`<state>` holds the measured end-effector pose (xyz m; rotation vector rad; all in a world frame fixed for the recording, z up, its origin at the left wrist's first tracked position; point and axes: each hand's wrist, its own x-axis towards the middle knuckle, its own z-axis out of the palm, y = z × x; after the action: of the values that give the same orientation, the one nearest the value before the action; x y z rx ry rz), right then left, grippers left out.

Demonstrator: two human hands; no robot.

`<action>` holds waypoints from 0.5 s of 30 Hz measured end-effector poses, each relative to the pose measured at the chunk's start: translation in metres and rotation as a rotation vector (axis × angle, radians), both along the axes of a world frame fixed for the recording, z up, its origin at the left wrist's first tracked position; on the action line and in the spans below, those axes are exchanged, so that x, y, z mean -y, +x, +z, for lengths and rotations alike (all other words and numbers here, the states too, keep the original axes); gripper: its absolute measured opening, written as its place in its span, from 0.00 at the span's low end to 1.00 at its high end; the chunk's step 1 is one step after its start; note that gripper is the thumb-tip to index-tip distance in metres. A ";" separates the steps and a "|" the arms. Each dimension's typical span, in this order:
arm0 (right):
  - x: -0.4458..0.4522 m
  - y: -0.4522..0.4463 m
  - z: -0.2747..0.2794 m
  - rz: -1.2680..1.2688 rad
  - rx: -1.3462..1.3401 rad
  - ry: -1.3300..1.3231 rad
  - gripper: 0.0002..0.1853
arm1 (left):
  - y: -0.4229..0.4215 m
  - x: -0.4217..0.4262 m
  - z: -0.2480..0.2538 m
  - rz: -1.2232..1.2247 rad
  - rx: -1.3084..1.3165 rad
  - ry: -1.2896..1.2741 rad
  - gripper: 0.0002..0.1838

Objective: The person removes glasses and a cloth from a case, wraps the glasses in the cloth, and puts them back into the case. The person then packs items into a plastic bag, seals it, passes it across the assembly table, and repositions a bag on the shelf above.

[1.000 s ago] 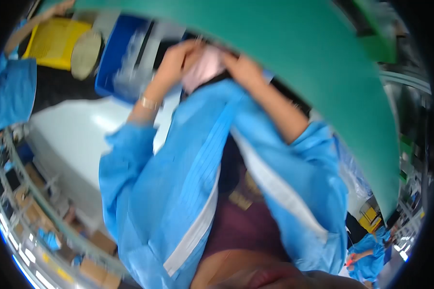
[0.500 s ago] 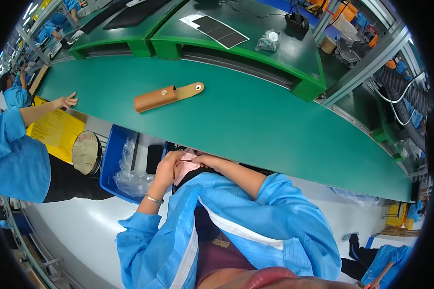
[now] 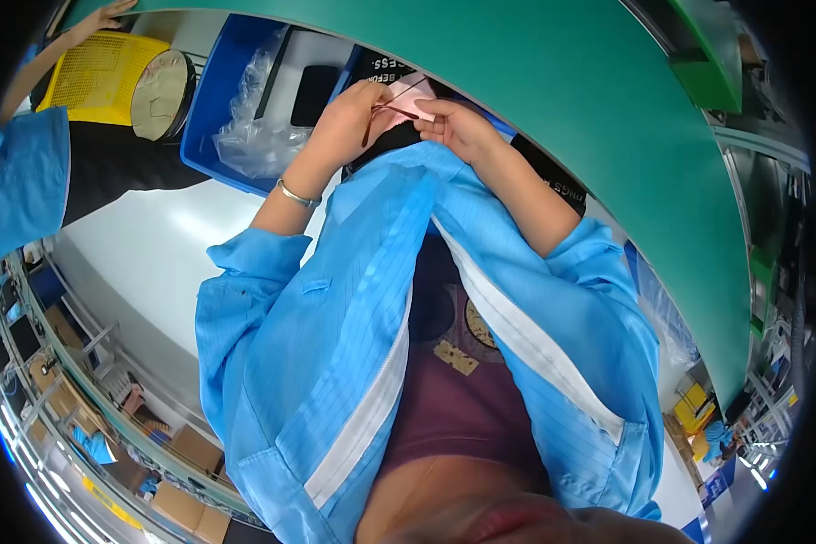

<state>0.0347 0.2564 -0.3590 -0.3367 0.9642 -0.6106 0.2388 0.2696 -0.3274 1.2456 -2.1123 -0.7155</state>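
Observation:
My left hand, with a bracelet at the wrist, is closed around a thin dark-red item that looks like a glasses frame. Its slim arms stick out between my two hands. A pink cloth lies beside it, touching my right hand. The thumb and forefinger of that hand pinch together at the cloth's edge, near the tip of one slim arm, while the other fingers curl below. Both hands are over my lap, just below the table edge, and the fingers hide part of the item.
The green table curves across the top. A blue bin with clear plastic bags stands left of my hands, beside a yellow basket and a round stool. Another person's hand rests at the table edge.
The view has tilted down, so the brown case on the table is out of sight. My hands appear higher in the picture, and more of the dark-red item shows between them.

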 end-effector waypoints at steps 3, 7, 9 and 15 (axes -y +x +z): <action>0.003 0.001 -0.018 -0.125 0.101 0.044 0.11 | 0.000 -0.002 0.016 -0.023 -0.037 0.030 0.16; 0.007 0.007 -0.015 -0.162 0.189 0.047 0.11 | 0.003 0.001 0.018 -0.062 0.054 0.037 0.20; 0.010 0.009 -0.004 -0.178 0.248 -0.017 0.11 | 0.005 0.005 0.013 -0.012 0.071 0.091 0.19; 0.018 0.014 0.016 0.108 -0.286 -0.502 0.12 | 0.011 0.020 -0.002 0.089 -0.031 0.053 0.16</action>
<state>0.0482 0.2380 -0.3432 -0.9375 1.0494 -0.7146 0.2494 0.2496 -0.3289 1.3400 -2.0108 -0.7516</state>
